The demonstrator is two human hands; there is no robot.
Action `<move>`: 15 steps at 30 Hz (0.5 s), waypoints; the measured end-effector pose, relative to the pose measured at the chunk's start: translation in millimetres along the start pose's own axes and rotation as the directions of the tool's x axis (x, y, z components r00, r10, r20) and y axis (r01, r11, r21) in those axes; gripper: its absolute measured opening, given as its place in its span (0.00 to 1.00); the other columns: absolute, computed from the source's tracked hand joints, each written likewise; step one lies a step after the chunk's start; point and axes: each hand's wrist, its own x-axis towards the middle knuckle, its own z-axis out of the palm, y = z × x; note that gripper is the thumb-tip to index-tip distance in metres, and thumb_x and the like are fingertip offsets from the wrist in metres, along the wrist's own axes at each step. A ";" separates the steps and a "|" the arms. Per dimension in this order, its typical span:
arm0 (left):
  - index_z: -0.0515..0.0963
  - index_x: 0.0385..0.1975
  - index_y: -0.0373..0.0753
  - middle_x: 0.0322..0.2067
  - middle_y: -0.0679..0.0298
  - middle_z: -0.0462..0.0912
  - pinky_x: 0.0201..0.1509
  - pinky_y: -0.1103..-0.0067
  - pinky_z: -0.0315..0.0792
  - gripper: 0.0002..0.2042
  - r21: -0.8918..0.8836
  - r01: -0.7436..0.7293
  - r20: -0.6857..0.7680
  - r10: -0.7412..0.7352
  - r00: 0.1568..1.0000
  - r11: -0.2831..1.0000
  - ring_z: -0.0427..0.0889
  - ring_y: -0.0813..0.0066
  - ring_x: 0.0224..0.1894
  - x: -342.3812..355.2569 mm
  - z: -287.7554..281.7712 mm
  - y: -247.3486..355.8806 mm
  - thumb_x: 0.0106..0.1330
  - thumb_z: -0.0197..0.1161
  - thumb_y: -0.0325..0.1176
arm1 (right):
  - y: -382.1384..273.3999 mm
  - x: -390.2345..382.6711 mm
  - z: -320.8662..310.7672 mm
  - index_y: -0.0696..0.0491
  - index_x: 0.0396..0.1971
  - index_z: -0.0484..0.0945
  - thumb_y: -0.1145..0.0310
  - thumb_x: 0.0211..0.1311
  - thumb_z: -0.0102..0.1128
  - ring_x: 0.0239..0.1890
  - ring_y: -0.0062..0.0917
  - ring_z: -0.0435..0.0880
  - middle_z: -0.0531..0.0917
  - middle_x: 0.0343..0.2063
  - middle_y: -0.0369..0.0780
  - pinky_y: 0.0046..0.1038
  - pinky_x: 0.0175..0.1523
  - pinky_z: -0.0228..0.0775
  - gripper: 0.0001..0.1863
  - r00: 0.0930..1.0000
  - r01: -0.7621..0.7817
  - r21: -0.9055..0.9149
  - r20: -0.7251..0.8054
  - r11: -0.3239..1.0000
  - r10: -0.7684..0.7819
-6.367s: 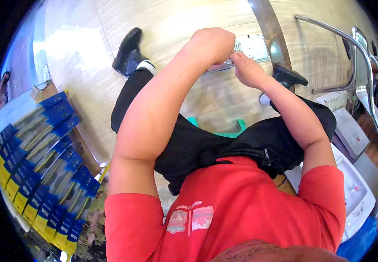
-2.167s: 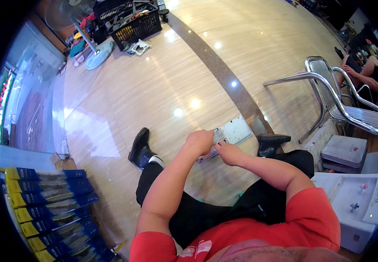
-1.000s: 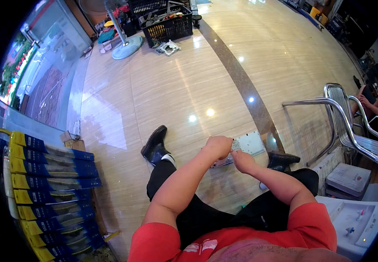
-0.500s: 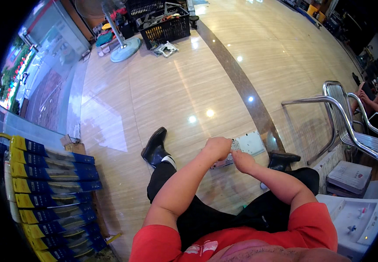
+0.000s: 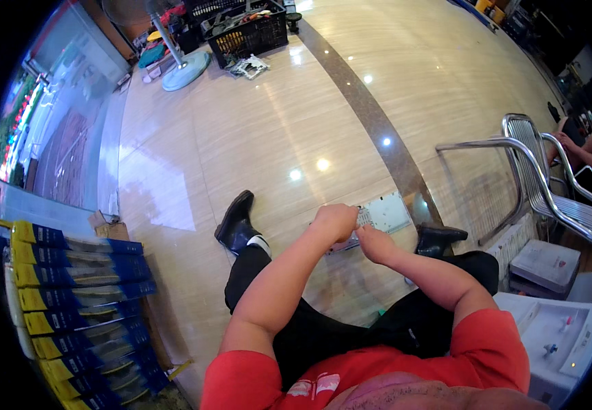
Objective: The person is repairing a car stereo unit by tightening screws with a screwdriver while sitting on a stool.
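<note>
A flat, pale metal panel (image 5: 389,213) is lying just right of the frame's centre, between two black boots (image 5: 236,224). The left hand (image 5: 338,222) and right hand (image 5: 377,244) are hovering close together over its left part, fingers bending inward; I cannot tell how far they are opening or what they are gripping.

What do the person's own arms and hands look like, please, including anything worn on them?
Short red sleeves of a T-shirt cover the upper arms, leaving both forearms bare. The left hand and right hand wear no gloves, and no watch or bracelet shows at either wrist.
</note>
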 end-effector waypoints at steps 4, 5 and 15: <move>0.78 0.47 0.37 0.43 0.52 0.85 0.49 0.61 0.77 0.17 -0.003 0.008 0.000 -0.008 1.000 1.000 0.84 0.51 0.48 0.4 3.0 -4.0 0.68 0.64 0.43 | -3.4 -2.7 2.2 0.55 0.56 0.67 0.75 0.64 0.46 0.39 0.49 0.83 0.78 0.43 0.52 0.46 0.43 0.77 0.19 1.000 0.010 0.044 -0.008 0.999 -0.010; 0.78 0.47 0.37 0.43 0.52 0.85 0.49 0.61 0.77 0.17 -0.002 0.011 -0.001 -0.011 1.000 1.000 0.84 0.51 0.48 0.0 3.7 -5.0 0.68 0.64 0.43 | -3.7 -2.7 2.2 0.55 0.56 0.67 0.75 0.64 0.46 0.39 0.49 0.83 0.78 0.44 0.52 0.46 0.43 0.77 0.19 0.999 0.034 0.043 -0.008 0.998 -0.034; 0.78 0.49 0.37 0.45 0.48 0.84 0.51 0.59 0.76 0.17 0.001 -0.012 -0.088 0.012 0.996 1.000 0.83 0.49 0.49 3.6 5.3 -1.0 0.66 0.64 0.40 | 6.9 1.4 15.5 0.55 0.41 0.75 0.67 0.69 0.46 0.39 0.47 0.85 0.82 0.36 0.52 0.46 0.43 0.77 0.10 0.993 0.088 0.126 -0.084 0.988 -0.078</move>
